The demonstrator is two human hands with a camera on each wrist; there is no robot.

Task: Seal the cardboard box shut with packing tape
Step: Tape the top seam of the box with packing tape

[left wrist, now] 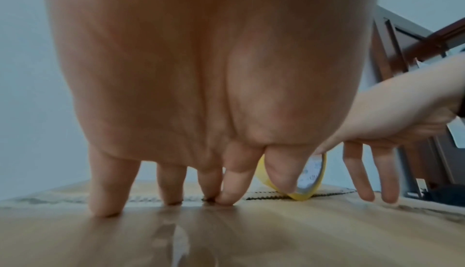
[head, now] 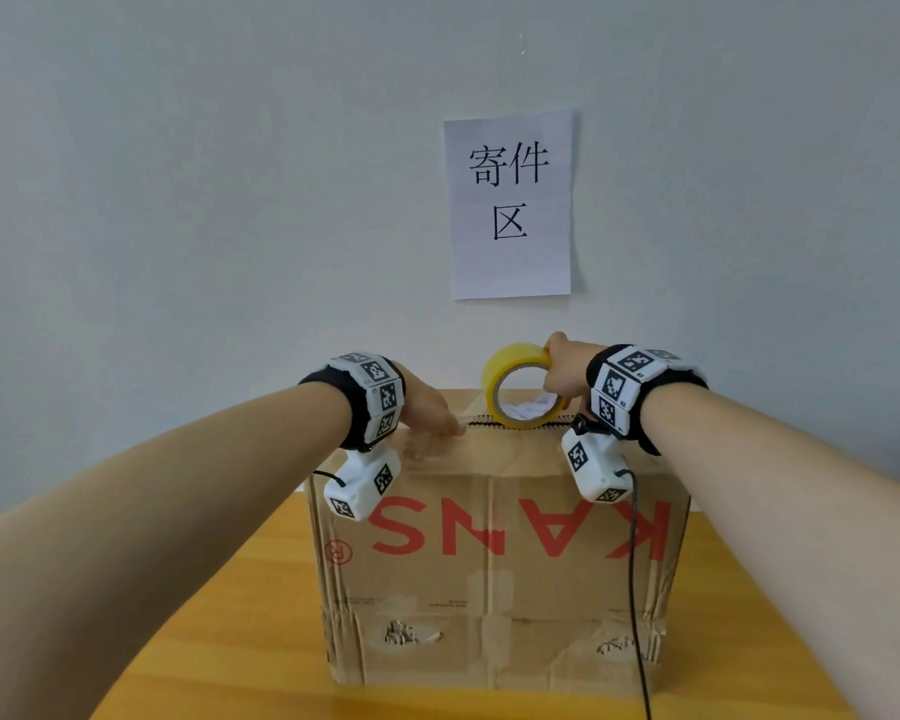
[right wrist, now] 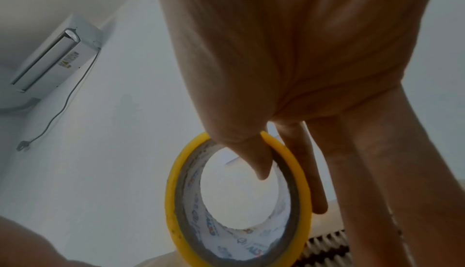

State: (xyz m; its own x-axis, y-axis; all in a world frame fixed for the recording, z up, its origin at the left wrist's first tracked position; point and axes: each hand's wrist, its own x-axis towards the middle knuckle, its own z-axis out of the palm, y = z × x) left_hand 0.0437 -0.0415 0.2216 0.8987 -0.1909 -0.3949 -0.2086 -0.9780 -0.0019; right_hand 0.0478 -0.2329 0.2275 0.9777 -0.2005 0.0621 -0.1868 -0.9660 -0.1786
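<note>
Pale wall with paper sign (head: 510, 205) upper centre, yellow wood surface (head: 219, 615), cardboard box (head: 489, 563) lower centre, left hand (head: 427, 413) fingers straight pressing box top, right hand (head: 562, 366) pinching tape roll (head: 520, 387) upright on seam

Pale grey wall (head: 230, 174) with paper sign (head: 510, 205); yellow wooden table (head: 230, 615); wall-mounted air conditioner (right wrist: 55, 52); dark wooden door frame (left wrist: 392, 56).

A yellow tape roll (head: 523, 388) tops a brown cardboard box (head: 494, 553) with red lettering, on an orange-yellow wood-grain surface (head: 219, 615).
</note>
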